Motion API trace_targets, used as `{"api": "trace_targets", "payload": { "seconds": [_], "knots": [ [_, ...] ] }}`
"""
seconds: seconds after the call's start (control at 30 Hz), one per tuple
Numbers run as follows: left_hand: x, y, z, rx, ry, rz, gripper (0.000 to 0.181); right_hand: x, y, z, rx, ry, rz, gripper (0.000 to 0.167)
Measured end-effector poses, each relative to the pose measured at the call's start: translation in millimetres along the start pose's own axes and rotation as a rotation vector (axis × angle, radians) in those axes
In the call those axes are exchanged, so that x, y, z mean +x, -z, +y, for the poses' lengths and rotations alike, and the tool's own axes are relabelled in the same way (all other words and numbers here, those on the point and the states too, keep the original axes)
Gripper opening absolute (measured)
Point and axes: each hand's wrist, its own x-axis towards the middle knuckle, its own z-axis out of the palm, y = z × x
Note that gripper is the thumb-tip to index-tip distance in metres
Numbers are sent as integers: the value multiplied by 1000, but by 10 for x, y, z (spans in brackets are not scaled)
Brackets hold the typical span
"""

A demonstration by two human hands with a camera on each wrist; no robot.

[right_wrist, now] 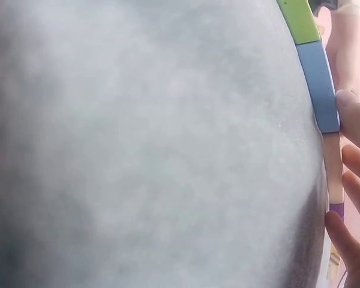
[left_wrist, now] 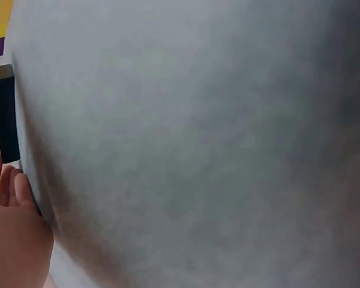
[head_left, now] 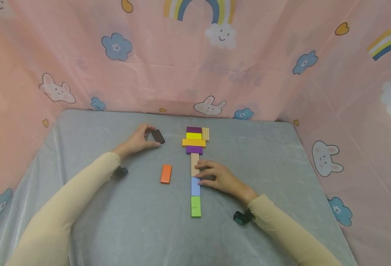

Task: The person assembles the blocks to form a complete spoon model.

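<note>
My left hand (head_left: 138, 140) pinches a dark brown block (head_left: 158, 136) endwise between thumb and fingers, left of a row of blocks. In the left wrist view this dark block (left_wrist: 6, 114) shows at the left edge, by the fingertips. My right hand (head_left: 224, 178) rests its fairly straight fingertips along the right side of a beige block (head_left: 194, 159) and a blue block (head_left: 195, 187). Those two lie end to end with a green block (head_left: 196, 207) nearest me. Above the beige one, a purple block (head_left: 194, 150) lies crosswise.
Beyond the purple block lie an orange-yellow block (head_left: 194, 143), a yellow block (head_left: 194, 136) and a dark purple block (head_left: 194, 130). A striped pale piece (head_left: 205, 134) sits at their right. An orange block (head_left: 166, 174) lies apart on the grey cloth (head_left: 132, 218). Pink curtains (head_left: 168, 77) surround the table.
</note>
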Motion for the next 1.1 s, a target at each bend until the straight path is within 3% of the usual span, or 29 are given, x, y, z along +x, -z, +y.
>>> {"api": "trace_targets", "payload": {
  "seconds": [0.33, 1.1],
  "knots": [
    [11, -44, -87, -2, -6, 32, 75, -6, -4, 10, 5, 9, 3, 26],
    [9, -72, -49, 16, -14, 45, 72, -7, -2, -8, 11, -8, 2, 26]
  ]
}}
